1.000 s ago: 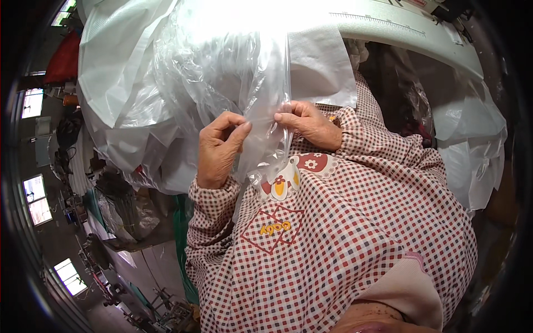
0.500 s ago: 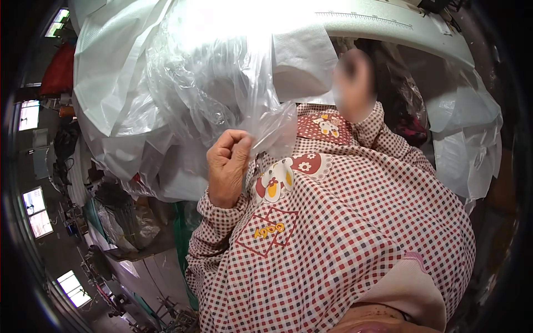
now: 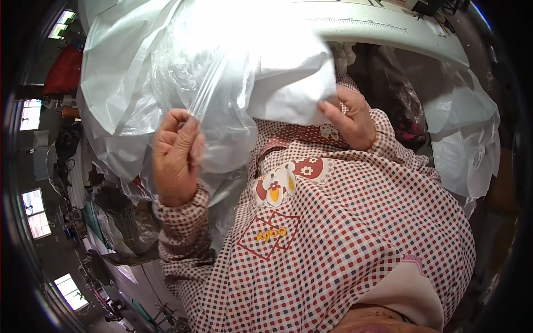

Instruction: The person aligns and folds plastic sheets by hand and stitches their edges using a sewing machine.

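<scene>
My left hand (image 3: 176,158) pinches the gathered edge of a clear plastic film (image 3: 225,136), its thumb pressed against the fingers. The film hangs in loose folds over the pale sheeting in front of me. My right hand (image 3: 355,119) holds the near right corner of a white, slightly stiff sheet (image 3: 294,97) between thumb and fingers. That sheet lies partly over the film and is blurred at its right edge. Strong glare washes out its far part. A checked apron (image 3: 344,211) covers my lap and chest just below both hands.
A white curved worktop with a ruler scale (image 3: 361,23) runs along the far side. More pale sheeting (image 3: 114,83) drapes at the left, and another piece (image 3: 463,122) hangs at the right. A red bag (image 3: 62,72) and machinery stand farther left.
My left hand has moved left, drawing the clear film with it. My right hand has come down onto the white sheet's corner, and the sheet has shifted toward me.
</scene>
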### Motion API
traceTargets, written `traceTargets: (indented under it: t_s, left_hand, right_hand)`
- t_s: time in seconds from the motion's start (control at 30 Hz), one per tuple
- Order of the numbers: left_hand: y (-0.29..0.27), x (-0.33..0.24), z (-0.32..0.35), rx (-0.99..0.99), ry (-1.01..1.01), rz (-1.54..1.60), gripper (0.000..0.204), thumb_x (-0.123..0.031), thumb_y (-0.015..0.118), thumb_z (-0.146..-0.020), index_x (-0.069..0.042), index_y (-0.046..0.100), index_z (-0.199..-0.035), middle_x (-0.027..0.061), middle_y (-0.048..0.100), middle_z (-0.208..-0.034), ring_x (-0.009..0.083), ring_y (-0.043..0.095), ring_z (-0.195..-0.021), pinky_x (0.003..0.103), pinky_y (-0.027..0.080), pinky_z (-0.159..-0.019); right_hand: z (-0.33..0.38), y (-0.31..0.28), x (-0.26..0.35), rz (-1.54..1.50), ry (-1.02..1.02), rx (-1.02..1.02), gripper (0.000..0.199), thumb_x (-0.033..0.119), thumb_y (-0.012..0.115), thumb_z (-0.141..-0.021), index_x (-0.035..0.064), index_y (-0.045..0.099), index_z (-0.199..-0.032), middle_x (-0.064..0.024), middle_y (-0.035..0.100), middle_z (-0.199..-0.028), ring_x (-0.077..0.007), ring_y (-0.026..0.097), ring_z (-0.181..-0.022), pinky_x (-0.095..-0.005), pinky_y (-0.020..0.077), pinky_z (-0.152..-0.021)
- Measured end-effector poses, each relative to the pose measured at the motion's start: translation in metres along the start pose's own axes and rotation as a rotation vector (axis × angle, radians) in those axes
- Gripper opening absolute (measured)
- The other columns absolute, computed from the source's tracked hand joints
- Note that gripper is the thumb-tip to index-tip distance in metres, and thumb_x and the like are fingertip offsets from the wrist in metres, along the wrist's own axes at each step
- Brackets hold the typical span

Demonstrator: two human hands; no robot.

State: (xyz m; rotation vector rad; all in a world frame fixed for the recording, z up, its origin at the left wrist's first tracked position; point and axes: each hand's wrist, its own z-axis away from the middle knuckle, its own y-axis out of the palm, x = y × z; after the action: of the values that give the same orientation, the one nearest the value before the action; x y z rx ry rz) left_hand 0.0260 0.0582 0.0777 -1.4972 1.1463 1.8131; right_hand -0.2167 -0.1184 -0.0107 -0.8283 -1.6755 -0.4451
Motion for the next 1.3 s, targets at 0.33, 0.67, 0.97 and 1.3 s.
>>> traceTargets:
  t_s: [0.33,0.67,0.97,1.3]
  left_hand:
    - [0.017,0.002,0.026,0.109,-0.080,-0.522,0.016,-0.010,0.062,-0.095,0.002,0.064,-0.105,-0.0053,0.055,-0.064,0.0008,0.043,-0.052,0.017,0.031,-0.048]
    - [0.033,0.025,0.040,0.093,0.177,-0.654,0.018,0.000,0.063,-0.092,0.006,0.064,-0.109,-0.0037,0.063,-0.076,0.0008,0.050,-0.065,0.017,0.038,-0.057]
    - [0.038,0.047,0.038,0.125,0.698,-1.084,0.024,0.001,0.068,-0.083,0.007,0.066,-0.106,0.0163,0.066,-0.073,0.0257,0.066,-0.059,0.034,0.052,-0.054]
    - [0.042,0.058,0.029,0.251,0.957,-1.180,0.031,-0.012,0.079,-0.076,0.002,0.065,-0.100,0.0095,0.061,-0.079,0.0230,0.060,-0.064,0.032,0.050,-0.058]
  right_hand:
    - [-0.021,0.044,0.037,0.345,-0.547,0.024,0.017,0.009,0.065,-0.085,0.0017,0.053,-0.075,-0.0097,0.052,-0.066,-0.0224,0.051,-0.057,-0.0359,0.0420,-0.055]
    - [-0.029,0.071,0.035,0.150,-0.318,0.263,0.015,0.012,0.063,-0.089,0.0011,0.053,-0.088,-0.0135,0.054,-0.069,-0.0242,0.055,-0.057,-0.0353,0.0456,-0.054]
    - [-0.029,0.064,0.024,-0.064,-0.222,0.435,0.021,0.017,0.058,-0.095,-0.0029,0.056,-0.090,-0.0106,0.057,-0.070,-0.0166,0.054,-0.059,-0.0314,0.0452,-0.055]
    - [-0.027,0.059,0.011,-0.331,0.221,0.487,0.032,0.028,0.059,-0.097,-0.0012,0.063,-0.084,-0.0024,0.054,-0.068,-0.0103,0.048,-0.060,-0.0272,0.0411,-0.053]
